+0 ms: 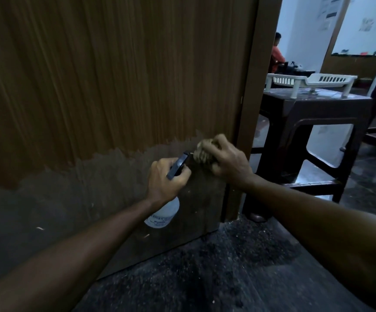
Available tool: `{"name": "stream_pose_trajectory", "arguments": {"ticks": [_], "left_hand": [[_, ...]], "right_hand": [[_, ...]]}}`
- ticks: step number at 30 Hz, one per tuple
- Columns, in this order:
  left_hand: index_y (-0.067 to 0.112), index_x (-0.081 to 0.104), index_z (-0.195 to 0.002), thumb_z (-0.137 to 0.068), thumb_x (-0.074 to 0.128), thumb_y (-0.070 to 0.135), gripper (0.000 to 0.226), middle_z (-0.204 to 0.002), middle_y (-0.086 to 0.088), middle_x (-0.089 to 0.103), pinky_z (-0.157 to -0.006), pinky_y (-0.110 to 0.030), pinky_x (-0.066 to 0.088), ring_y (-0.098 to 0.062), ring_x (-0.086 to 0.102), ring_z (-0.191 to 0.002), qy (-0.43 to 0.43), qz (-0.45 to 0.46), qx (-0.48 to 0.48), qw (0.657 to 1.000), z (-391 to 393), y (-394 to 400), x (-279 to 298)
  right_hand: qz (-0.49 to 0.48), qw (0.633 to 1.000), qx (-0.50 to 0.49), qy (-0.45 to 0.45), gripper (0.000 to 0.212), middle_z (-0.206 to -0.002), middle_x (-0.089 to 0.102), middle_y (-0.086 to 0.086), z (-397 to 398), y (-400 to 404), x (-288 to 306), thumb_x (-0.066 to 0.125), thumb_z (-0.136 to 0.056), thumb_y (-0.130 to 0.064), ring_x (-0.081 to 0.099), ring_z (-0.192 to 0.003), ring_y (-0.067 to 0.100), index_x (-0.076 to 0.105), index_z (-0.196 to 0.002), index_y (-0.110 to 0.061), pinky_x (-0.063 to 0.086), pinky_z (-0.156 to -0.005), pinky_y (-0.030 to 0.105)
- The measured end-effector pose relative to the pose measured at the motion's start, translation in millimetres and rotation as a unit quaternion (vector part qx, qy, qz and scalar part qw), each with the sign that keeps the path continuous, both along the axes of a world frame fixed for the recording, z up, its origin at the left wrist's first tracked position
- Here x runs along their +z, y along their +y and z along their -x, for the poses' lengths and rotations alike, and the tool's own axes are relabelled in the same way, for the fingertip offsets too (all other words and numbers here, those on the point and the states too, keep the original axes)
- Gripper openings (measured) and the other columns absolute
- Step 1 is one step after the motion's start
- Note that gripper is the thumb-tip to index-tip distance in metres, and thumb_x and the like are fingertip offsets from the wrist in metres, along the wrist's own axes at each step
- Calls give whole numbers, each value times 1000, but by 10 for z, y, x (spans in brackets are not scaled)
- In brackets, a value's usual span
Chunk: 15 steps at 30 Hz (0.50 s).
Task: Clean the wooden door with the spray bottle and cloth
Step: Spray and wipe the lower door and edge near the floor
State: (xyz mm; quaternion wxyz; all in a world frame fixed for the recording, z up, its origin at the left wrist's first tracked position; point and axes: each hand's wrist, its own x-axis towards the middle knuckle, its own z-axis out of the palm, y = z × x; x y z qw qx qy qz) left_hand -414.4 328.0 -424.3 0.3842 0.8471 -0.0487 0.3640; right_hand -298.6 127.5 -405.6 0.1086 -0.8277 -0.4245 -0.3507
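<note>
Low against the wooden door [106,86], we reach both arms forward, our left hand [163,179] curled round the neck of the spray bottle [163,213] while our right hand [227,159] grips the bunched cloth [201,152], pressing it on the door's edge.

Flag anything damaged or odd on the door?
Yes. The wooden door's lower part is duller and darker, with a ragged upper edge, as if stained or worn, plus pale flecks. The right hand presses the cloth there; the left hand grips the spray bottle.
</note>
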Motion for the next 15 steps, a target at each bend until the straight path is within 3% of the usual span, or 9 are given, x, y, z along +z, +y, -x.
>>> {"name": "stream_pose_trajectory", "arguments": {"ticks": [2,4,7,9,10,12,15], "left_hand": [[8,46,-58,-85,59,35,41,-50,-10,49,-45,-42,32,-22,44,-42,3,3,10,1000,32,45,-36],[6,49,-59,-86,60,33,39,-52,-11,52,-45,-43,34,-27,49,-45,6,10,20,1000,63,85,-43],[5,53,-59,-86,60,30,37,-53,-11,54,-44,-38,35,-20,49,-44,4,25,20,999,102,105,-7],[5,56,-60,-85,57,34,38,-53,-10,56,-45,-41,40,-21,54,-45,3,29,32,999,126,107,35],[6,57,-60,-84,56,37,39,-53,-10,57,-46,-44,42,-24,56,-46,1,28,37,999,133,106,53],[6,56,-59,-82,55,38,39,-53,-9,57,-47,-46,43,-25,56,-47,-5,30,45,999,144,105,77],[13,48,-55,-83,58,36,37,-48,0,48,-46,-40,38,-22,50,-44,-19,42,70,996,161,116,96]], "right_hand": [[-116,993,12,-15,57,-126,47,14,37,157,118,64,-81,-11,58,-106,32,53,-136,-17,45,-64,28],[-143,989,-1,-22,57,-128,46,16,88,252,71,64,-81,-10,57,-107,33,53,-137,-17,52,-66,32],[24,1000,18,0,68,-137,39,17,140,205,-229,73,-84,-19,58,-109,34,40,-145,-22,60,-74,38],[185,982,34,27,75,-140,34,14,166,168,-337,74,-87,-24,60,-109,32,27,-145,-27,55,-73,32],[219,975,34,29,75,-140,33,13,170,159,-319,74,-88,-25,60,-110,31,24,-144,-29,54,-72,30],[157,987,41,17,72,-138,36,11,207,204,-201,73,-88,-26,58,-113,29,29,-145,-28,57,-75,32],[-128,991,27,11,60,-131,43,12,249,414,79,70,-85,-18,57,-109,27,48,-140,-19,58,-74,33]]}}
